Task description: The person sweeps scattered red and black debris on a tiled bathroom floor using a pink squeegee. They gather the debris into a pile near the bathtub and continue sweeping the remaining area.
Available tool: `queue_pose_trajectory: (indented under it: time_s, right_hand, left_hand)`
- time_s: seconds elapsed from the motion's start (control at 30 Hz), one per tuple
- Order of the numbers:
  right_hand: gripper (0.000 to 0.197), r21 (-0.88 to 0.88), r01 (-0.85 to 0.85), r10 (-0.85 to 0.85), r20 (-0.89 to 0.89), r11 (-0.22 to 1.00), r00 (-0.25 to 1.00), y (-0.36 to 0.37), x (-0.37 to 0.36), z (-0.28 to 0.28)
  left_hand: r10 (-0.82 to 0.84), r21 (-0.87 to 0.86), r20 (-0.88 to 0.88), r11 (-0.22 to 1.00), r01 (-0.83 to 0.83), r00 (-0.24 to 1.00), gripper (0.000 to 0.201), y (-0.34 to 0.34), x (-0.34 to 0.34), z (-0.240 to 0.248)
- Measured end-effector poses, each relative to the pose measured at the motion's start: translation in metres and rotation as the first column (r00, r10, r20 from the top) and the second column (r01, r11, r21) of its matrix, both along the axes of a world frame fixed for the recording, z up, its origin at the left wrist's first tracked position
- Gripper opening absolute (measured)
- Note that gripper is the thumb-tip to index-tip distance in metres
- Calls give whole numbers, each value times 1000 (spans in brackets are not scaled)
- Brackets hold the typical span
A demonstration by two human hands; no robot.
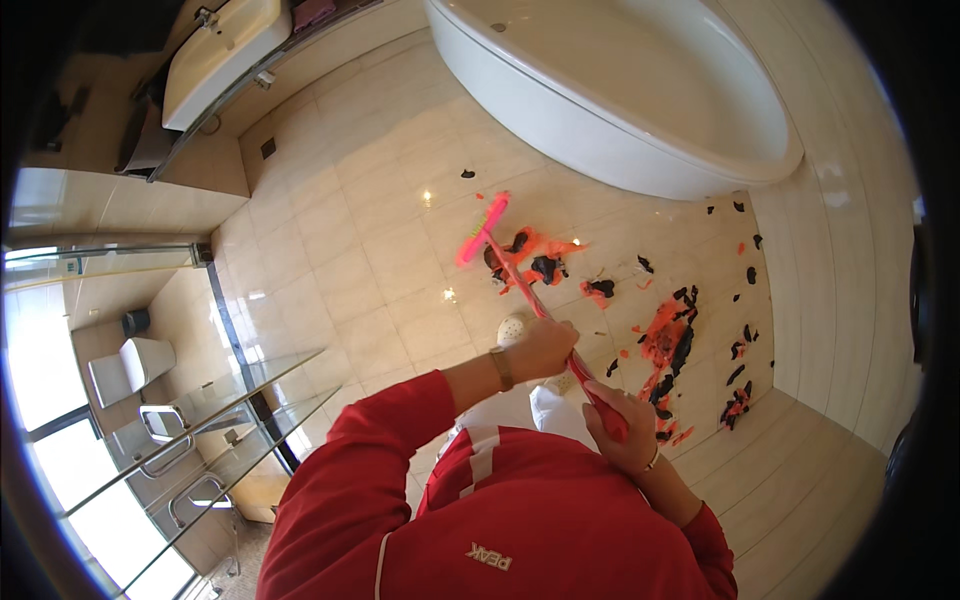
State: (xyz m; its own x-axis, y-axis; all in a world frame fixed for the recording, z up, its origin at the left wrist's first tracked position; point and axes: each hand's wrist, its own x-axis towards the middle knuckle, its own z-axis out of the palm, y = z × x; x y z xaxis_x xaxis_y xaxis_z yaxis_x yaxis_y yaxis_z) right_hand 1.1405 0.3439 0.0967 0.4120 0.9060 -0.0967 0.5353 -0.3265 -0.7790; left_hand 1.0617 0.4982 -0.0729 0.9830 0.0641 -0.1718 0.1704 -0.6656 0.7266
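My left hand (540,352), with a watch on the wrist, is wrapped round the middle of a pink broom's handle (519,279). Lower down, my right hand (622,432) is closed round the thick end of the same handle. The pink broom head (484,230) is at the far end, to the left of a pile of orange-red and black scraps (545,262). More torn scraps (668,335) lie to the right of my hands. What the scraps are made of I cannot tell.
A white bathtub (600,120) stands at the far right, with a tiled wall (830,250) beside it. Smaller black bits (751,275) lie along that wall. On the left are a sink (222,55), a glass partition (215,440) and a toilet (140,365).
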Motion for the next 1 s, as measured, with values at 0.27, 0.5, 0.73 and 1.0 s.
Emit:
queue_pose_trajectory:
  time_s: [0.27,0.5,0.73,1.0]
  right_hand:
    - [33,-61,267,-266,-439,962,858,81,4,-145]
    - [33,-130,424,-435,-445,896,783,54,9,-127]
    - [29,-113,362,-372,-89,925,924,-37,-1,-28]
    - [28,-137,425,-439,-441,895,783,-21,6,-56]
  left_hand:
    - [84,195,-146,979,-55,986,23,125,22,-96]
    - [-71,290,-158,950,115,985,7,71,56,-139]
    - [-244,12,63,970,244,968,11,-30,71,-23]
    - [-149,142,-179,974,175,973,7,9,43,-41]
